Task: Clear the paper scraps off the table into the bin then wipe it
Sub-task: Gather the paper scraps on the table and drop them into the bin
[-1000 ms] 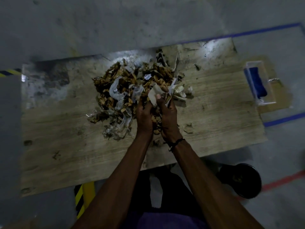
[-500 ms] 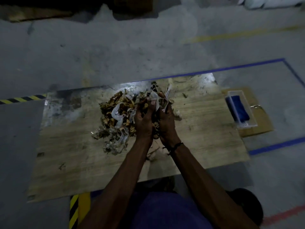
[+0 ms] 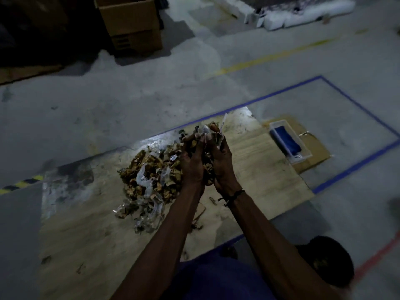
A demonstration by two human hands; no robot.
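Observation:
A heap of brown and white paper scraps (image 3: 149,180) lies in the middle of the worn wooden table (image 3: 259,167). My left hand (image 3: 191,163) and my right hand (image 3: 221,163) are pressed together, cupped around a bunch of paper scraps (image 3: 206,135) lifted above the table, right of the heap. Scraps stick out above my fingers. A few small scraps (image 3: 213,200) lie on the table below my wrists. A black round bin (image 3: 326,259) stands on the floor at the lower right, partly behind my right forearm.
A clear plastic tray holding a blue cloth (image 3: 289,140) sits on flat cardboard at the table's right end. Blue tape lines mark the floor around it. A cardboard box (image 3: 132,22) and white bags stand farther back on the concrete floor.
Both hands have closed on a bunch of scraps and raised it off the heap. The view has tilted up, showing more floor beyond the table.

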